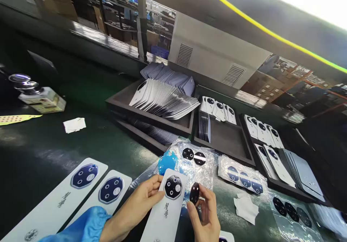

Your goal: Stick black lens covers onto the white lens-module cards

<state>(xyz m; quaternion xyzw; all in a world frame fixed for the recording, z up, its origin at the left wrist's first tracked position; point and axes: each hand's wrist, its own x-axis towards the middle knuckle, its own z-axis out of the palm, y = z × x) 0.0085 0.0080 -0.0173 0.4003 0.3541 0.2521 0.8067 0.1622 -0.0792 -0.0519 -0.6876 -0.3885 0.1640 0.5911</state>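
Observation:
My left hand [139,204] grips the left edge of a white phone back cover [166,209] with a round black camera module at its top. My right hand [204,211] pinches a small black camera lens piece [194,193] just right of that cover. Both hands hover over a clear plastic bag [197,164] holding more black lens pieces and something blue. A blue sleeve [86,227] covers my left forearm.
Two more white covers [81,188] lie at the lower left. Dark trays [151,117] hold fanned stacks of covers; further trays [230,141] sit to the right. Lens bags [244,178], white paper scraps [74,125] and a small bottle box [40,99] lie on the green mat.

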